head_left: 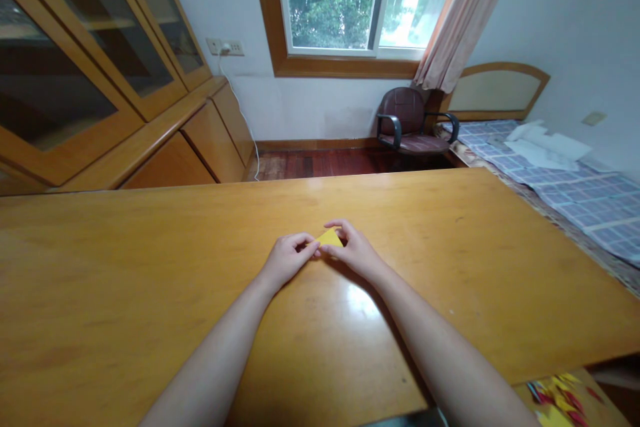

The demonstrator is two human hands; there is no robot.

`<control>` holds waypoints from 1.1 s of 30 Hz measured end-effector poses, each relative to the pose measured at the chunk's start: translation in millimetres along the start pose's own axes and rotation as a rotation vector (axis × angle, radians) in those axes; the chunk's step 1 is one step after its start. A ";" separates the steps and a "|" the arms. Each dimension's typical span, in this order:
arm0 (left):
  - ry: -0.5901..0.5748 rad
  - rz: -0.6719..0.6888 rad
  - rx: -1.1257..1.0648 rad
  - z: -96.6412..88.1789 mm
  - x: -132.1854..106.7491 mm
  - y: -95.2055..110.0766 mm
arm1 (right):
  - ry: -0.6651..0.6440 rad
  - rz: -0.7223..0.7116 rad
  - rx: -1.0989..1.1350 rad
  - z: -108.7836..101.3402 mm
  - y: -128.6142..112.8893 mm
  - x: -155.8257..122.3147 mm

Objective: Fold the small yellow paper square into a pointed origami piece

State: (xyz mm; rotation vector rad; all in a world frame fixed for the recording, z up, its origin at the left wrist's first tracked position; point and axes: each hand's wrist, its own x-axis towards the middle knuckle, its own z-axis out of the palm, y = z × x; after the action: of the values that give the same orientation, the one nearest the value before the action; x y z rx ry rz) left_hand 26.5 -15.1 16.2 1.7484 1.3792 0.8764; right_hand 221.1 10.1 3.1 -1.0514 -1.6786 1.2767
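A small folded piece of yellow paper (331, 237) lies on the wooden table (150, 267), near its middle. My left hand (287, 259) is curled, its fingertips pinching the paper's left edge. My right hand (353, 248) arches over the paper's right side, with thumb and fingers pressed down on it. Both forearms reach in from the bottom of the view. Most of the paper is hidden under my fingers.
Wooden cabinets with glass doors (90, 73) run along the left wall. Beyond the table's far edge stand a dark red armchair (413, 121) and a bed with a checked cover (580, 187). Several coloured paper pieces (560, 400) lie at the bottom right.
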 end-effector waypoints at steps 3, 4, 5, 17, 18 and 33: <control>0.005 -0.013 -0.021 -0.9 0.1 -0.6 | -0.008 0.010 0.049 0.5 2.8 1.0; 0.010 -0.017 -0.036 -1.3 0.2 -1.3 | -0.009 0.015 0.068 0.5 4.2 1.6; 0.016 -0.021 -0.055 -1.6 0.3 -2.2 | -0.006 0.020 0.086 0.5 5.7 2.2; 0.182 -0.121 -0.288 -3.9 3.8 -10.7 | 0.124 0.065 0.362 -5.8 13.4 10.7; 0.192 -0.125 -0.299 -4.4 3.8 -10.9 | 0.138 0.063 0.370 -6.9 13.2 11.1; 0.112 -0.028 -0.133 -3.2 0.5 -6.5 | 0.169 0.002 0.212 -3.3 8.3 6.3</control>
State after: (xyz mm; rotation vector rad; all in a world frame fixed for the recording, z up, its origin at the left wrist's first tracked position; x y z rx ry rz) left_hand 20.8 -13.2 12.2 1.5973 1.3807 1.0396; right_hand 223.1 18.3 -3.7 -1.0028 -1.3838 1.2973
